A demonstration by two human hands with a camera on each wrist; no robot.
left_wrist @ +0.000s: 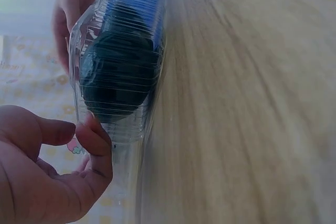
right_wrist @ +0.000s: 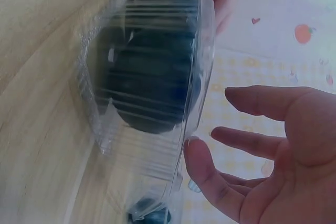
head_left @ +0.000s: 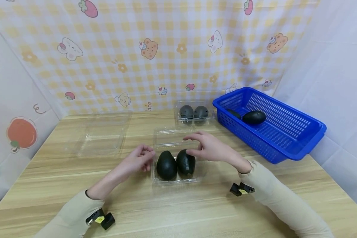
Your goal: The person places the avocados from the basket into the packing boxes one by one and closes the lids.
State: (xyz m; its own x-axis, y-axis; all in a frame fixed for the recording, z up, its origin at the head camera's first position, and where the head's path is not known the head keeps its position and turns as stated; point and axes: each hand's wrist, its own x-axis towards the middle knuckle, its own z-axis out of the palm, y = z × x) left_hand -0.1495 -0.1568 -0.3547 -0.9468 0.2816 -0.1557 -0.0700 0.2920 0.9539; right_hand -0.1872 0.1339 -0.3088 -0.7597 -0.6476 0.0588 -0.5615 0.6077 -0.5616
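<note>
A clear plastic clamshell box [head_left: 178, 181] stands on the table with its lid [head_left: 172, 136] folded back. Two dark green avocados, a left one [head_left: 166, 166] and a right one [head_left: 185, 162], lie side by side in its base. At the box's left rim, my left hand [head_left: 139, 158] pinches the edge between thumb and curled finger. My right hand [head_left: 209, 147] hovers over the right rear side, fingers spread apart and gripping nothing. In the right wrist view, one fingertip [right_wrist: 194, 148] comes up against the box's rim.
A blue basket [head_left: 264, 145] at the right holds dark avocados [head_left: 254, 117]. Another clamshell [head_left: 194, 103] with two avocados stands at the back. On the left lies an open clear container [head_left: 102, 142]. A patterned curtain [head_left: 166, 66] hangs behind the table.
</note>
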